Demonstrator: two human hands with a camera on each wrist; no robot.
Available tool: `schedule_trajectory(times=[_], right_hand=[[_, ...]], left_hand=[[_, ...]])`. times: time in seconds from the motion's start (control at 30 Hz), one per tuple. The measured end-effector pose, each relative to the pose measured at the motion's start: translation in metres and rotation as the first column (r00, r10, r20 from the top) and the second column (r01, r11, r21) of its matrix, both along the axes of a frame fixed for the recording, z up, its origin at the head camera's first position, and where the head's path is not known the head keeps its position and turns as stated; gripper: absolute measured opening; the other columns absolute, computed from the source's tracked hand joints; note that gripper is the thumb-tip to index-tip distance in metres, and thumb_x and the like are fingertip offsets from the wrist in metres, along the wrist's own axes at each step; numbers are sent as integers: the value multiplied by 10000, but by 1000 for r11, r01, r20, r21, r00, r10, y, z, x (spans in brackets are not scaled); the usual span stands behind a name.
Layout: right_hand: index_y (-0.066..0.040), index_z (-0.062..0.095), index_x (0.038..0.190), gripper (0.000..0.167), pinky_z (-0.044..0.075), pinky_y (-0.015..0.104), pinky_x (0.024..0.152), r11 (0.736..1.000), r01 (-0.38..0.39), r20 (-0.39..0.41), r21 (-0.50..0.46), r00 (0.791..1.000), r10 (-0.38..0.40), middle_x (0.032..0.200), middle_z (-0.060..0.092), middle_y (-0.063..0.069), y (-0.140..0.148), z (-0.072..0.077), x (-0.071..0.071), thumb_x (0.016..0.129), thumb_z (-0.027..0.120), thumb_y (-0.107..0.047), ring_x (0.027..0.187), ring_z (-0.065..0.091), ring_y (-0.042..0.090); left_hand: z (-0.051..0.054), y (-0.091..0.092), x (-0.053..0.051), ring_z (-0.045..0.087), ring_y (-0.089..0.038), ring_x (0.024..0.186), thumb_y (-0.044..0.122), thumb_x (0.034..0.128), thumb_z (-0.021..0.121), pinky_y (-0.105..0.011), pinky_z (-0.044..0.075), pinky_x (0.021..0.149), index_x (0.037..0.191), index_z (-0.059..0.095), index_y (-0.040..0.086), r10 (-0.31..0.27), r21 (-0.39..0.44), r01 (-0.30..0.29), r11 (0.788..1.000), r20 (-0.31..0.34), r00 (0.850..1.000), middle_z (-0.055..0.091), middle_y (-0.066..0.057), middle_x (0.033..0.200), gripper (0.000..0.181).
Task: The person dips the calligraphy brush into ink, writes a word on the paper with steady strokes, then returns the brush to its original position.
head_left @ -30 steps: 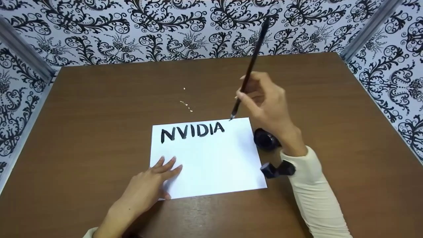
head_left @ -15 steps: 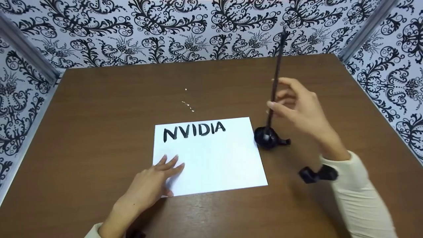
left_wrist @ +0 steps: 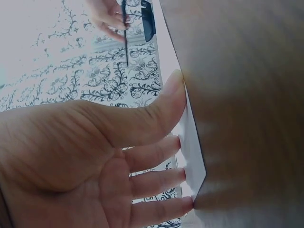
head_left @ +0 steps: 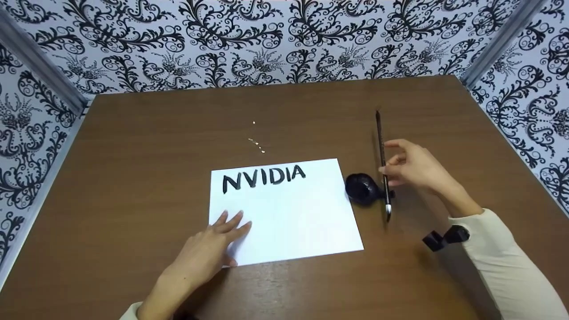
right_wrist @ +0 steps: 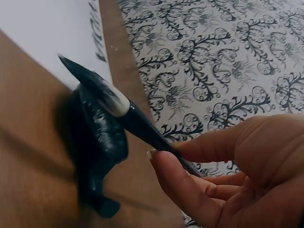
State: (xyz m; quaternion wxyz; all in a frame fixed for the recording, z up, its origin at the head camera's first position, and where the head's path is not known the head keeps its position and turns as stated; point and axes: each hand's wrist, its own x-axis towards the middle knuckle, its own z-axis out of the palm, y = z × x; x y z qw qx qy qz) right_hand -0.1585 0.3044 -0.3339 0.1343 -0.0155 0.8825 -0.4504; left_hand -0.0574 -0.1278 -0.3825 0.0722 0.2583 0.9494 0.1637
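Observation:
My right hand (head_left: pixel 418 168) pinches a dark-handled paintbrush (head_left: pixel 380 142) between thumb and fingers. In the right wrist view the brush's bristles (right_wrist: pixel 92 83) are black with a pale base and taper to a point. The brush is beside the black ink pot (head_left: pixel 361 189), across its short handle; whether they touch I cannot tell. White paper (head_left: pixel 293 222) bears the black letters "NVIDIA" (head_left: pixel 264 177) along its top. My left hand (head_left: pixel 200 253) rests on the paper's lower left corner with fingers spread. In the left wrist view its thumb (left_wrist: pixel 173 90) lies at the paper's edge.
A brown wooden table (head_left: pixel 155 133) carries everything. Small pale specks (head_left: pixel 258 144) lie beyond the paper. Black-and-white patterned panels (head_left: pixel 231 40) with grey corner strips (head_left: pixel 502 42) stand round the back and sides. A black device (head_left: pixel 444 238) sits at the right cuff.
The right hand has brought the brush from the paper's top edge rightward, into the ink pot, then out to its right side. The brush has tipped down toward me. The left hand stays on the paper.

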Motion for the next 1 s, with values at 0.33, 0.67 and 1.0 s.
schedule_trajectory(times=[0.33,0.67,1.0], right_hand=[[21,267,1455,658,559,354,663,995,-28,43,100,999,24,966,619,203,10,-21,-9,894,611,-10,800,667,259],[31,310,1435,636,559,323,643,993,-11,57,120,998,4,933,621,196,6,-30,-13,882,622,-2,732,672,230],[38,345,1417,638,555,296,649,989,-9,39,146,999,3,930,621,172,3,-34,-10,872,667,-47,726,664,211]], left_hand=[[1,-2,-3,382,-368,1324,250,666,817,-521,521,717,1342,575,179,-19,-24,18,1000,-30,999,415,-62,1464,722],[-1,-3,-4,377,-343,1334,248,665,826,-462,526,638,1342,576,189,-8,-11,7,1000,-21,1000,417,-45,1466,724],[0,-3,-5,402,-344,1318,239,644,844,-443,515,576,1326,593,180,-15,-20,14,1000,-49,999,452,-52,1443,730]])
